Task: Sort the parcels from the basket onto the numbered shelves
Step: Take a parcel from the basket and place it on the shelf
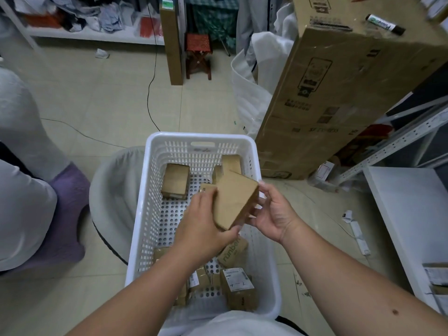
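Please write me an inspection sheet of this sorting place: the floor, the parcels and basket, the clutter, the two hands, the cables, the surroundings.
Surface: beige tiled floor, marked at right.
Job's things: white perforated plastic basket holds several brown cardboard parcels; one, labelled parcel, shows a handwritten number. Held brown cardboard parcel is above the basket.
Clutter: white paper scrap; small white device on floor.
Grippers: left hand and right hand both grip the held parcel.
Cables: thin black cable crosses the floor.
Surroundings: tall leaning cardboard carton; red wooden stool; white metal shelf with bagged goods.
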